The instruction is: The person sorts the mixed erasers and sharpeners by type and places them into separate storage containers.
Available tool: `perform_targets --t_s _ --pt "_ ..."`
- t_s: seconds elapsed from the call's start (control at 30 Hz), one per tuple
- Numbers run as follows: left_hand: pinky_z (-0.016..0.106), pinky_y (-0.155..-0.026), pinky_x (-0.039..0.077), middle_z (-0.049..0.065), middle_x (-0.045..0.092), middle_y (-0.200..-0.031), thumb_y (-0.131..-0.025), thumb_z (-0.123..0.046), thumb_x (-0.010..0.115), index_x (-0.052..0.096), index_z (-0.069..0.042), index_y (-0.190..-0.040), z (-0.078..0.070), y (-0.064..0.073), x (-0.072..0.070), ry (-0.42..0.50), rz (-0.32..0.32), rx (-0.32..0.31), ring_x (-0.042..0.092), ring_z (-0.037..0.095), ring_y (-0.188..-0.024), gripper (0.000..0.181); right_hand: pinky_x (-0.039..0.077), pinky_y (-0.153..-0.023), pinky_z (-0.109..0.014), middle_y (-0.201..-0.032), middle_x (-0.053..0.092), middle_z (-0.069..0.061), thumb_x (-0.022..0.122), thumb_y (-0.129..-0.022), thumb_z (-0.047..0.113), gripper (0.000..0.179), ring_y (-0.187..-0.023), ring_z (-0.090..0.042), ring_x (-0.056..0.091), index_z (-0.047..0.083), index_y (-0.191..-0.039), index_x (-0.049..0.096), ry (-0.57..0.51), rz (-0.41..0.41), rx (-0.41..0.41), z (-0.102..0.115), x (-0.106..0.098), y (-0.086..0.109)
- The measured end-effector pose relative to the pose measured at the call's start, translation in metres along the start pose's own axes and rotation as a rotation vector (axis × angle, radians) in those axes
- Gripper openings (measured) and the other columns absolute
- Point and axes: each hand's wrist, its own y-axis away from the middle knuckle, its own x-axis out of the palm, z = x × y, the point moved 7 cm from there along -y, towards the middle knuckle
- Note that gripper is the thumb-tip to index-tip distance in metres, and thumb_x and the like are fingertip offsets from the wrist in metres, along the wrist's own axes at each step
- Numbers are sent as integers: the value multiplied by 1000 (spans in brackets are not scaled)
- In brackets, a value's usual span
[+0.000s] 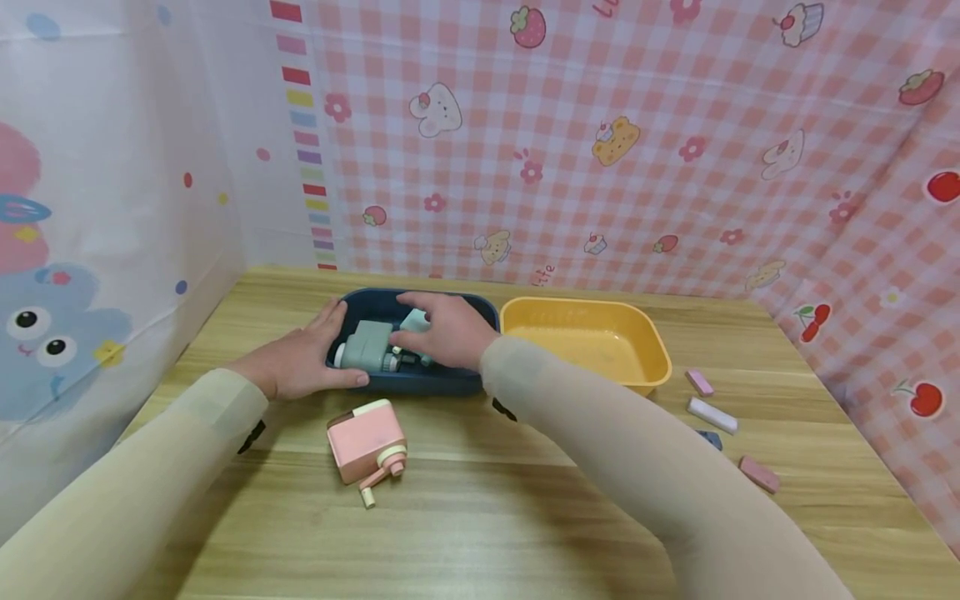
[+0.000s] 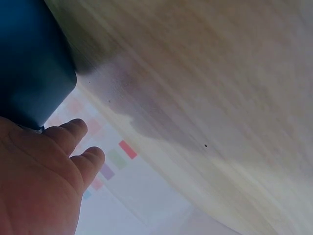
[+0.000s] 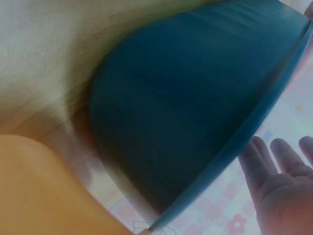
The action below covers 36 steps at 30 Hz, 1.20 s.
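A dark blue basin stands at the back of the table. My left hand rests against its left end, fingers along the outer wall and thumb by the front rim. Inside lies a grey-green crank pencil sharpener with a white end. My right hand is over the basin's right part, fingers spread; in the right wrist view these fingers look fairly straight beside the rim. A pale teal object shows between its thumb and forefinger, partly hidden. Nearer me sits a pink crank pencil sharpener.
A yellow basin adjoins the blue one on the right. Several small blocks lie on the right of the table, among them a white one and a dusky pink one. Patterned cloth hangs behind the table.
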Motion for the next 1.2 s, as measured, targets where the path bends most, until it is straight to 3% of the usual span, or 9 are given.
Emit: perform_targets --t_s 0.2,0.4,0.6,1.03,1.2 --pt "70 -125 21 28 -8 -175 -91 -79 59 -4 4 -166 -1 -1 0 2 2 0 15 55 -158 128 52 -113 -44 -151 62 -4 72 -99 48 67 -138 -25 59 25 -158 50 -34 27 -66 7 1 7" --pt "71 -125 19 27 -7 -175 -90 -79 60 -3 3 -167 0 -1 1 3 -2 -9 11 54 -159 129 54 -110 -40 -152 62 -4 72 -98 48 67 -133 -22 62 24 -157 51 -8 56 -131 15 5 14" --pt "71 -125 19 28 -8 -175 -91 -78 59 -4 4 -166 0 -1 1 -1 0 -1 10 54 -159 128 56 -102 -37 -141 69 -6 73 -98 44 67 -125 -22 66 19 -156 52 15 85 -218 23 11 24" --pt "70 -125 19 28 -7 -175 -92 -76 60 -3 5 -166 -1 -1 -1 -4 -3 6 10 53 -159 127 45 -120 -35 -157 57 5 76 -96 43 68 -143 -15 54 18 -155 54 23 180 -279 39 31 46" --pt "70 -126 19 27 -8 -175 -91 -78 60 -3 5 -166 0 -1 0 -12 -7 3 9 52 -160 128 42 -121 -30 -153 60 7 77 -96 44 64 -142 -11 55 19 -152 58 74 186 -372 46 36 54"
